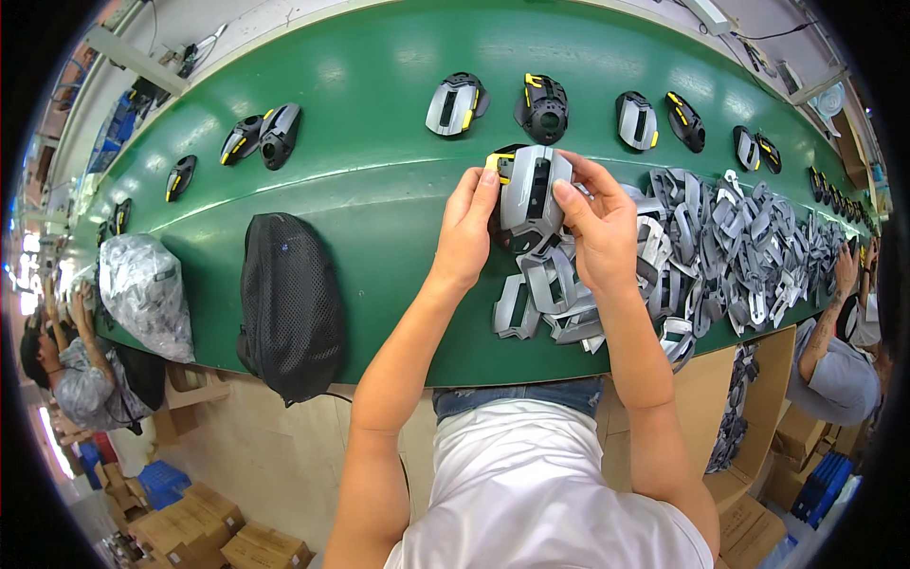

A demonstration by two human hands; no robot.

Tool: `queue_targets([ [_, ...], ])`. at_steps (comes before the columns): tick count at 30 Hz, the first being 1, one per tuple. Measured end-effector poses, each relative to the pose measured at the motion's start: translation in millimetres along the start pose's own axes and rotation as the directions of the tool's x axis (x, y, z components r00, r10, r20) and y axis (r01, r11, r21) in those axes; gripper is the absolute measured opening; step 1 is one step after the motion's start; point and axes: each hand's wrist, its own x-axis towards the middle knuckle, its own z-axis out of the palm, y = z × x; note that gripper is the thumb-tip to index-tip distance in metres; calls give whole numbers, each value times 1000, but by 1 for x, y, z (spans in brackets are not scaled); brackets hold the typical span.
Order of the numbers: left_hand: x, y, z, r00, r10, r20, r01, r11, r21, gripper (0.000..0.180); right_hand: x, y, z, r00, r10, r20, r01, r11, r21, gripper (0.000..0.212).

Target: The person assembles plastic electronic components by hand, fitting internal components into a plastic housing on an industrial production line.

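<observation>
Both hands hold one black shell with a grey cover (529,201), shaped like a computer mouse, above the green table. My left hand (464,226) grips its left side, thumb beside a yellow piece (499,167) at the upper left corner. On the other side, my right hand (603,220) is closed round the edge, its thumb pressed on the grey cover. The cover has a dark slot down its middle. Loose grey covers (550,282) lie just below the hands, part of a large heap (749,237) spreading right. The shell's underside is hidden.
Several black-and-grey shells with yellow parts (457,104) stand along the green table's (379,204) far side. On the left are a black mesh bag (289,303) and a clear plastic bag (144,294). Other people (839,370) work at both ends. An open carton (768,408) stands right.
</observation>
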Motion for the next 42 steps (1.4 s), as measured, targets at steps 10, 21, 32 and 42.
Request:
queue_targets([
  [10, -5, 7, 3, 997, 81, 9, -81, 997, 3, 34, 2, 8, 0, 981, -186, 50, 192, 924, -330, 36],
  [21, -4, 2, 6, 983, 179, -29, -173, 974, 144, 38, 1, 2, -2, 998, -61, 2, 59, 966, -251, 36],
  [32, -5, 6, 2, 997, -76, -13, 77, 997, 29, 39, 3, -1, -4, 996, -84, 28, 89, 940, -328, 38],
  [42, -5, 12, 8, 986, 165, 14, -165, 986, -2, 37, 10, 4, -14, 979, 66, 195, -9, 960, -281, 46],
])
